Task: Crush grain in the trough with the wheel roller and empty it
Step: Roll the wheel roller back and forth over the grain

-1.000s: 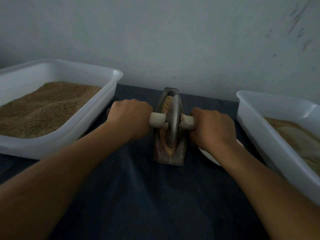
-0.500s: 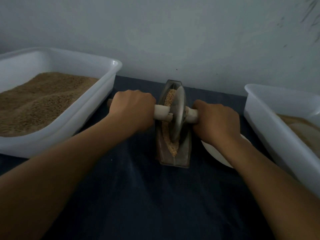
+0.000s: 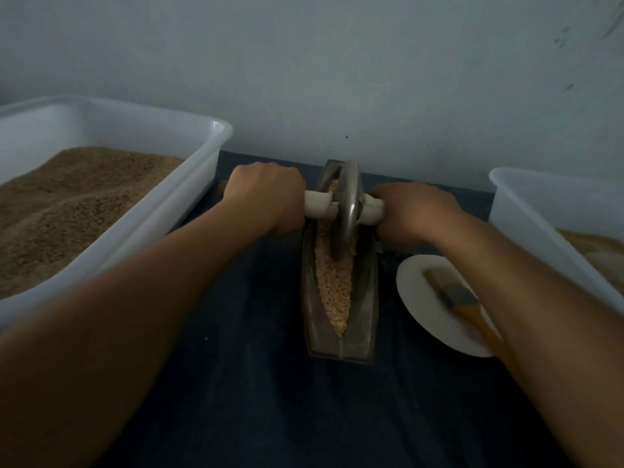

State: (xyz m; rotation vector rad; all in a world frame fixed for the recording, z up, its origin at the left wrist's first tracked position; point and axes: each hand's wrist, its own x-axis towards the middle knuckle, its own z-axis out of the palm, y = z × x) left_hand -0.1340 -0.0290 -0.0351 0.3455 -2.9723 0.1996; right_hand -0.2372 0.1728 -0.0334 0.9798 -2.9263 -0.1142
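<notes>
Rolling away from the person, the wheel roller [image 3: 347,211] now sits toward the far end of the trough [image 3: 366,298], where a second ago it stood nearer the middle; that leaves the crushed grain [image 3: 334,292] in the near half uncovered, pale and broken. I would judge the crushing to be mid-stroke, with emptying not yet begun. The left hand [image 3: 266,197] is wrapped round the pale axle handle [image 3: 319,207] on its side, and the right hand [image 3: 412,211] grips the other end; both show only knuckles and backs, so the fingertips underneath cannot be made out. With the view shifted, a white plate [image 3: 425,309] carrying a paintbrush [image 3: 456,295] has come into sight beside the trough, partly behind the right forearm. The left tub [image 3: 189,184] of grain and the right tub [image 3: 526,211] are cut off by the frame edges, and the dim light muddies the far tip of the trough.
</notes>
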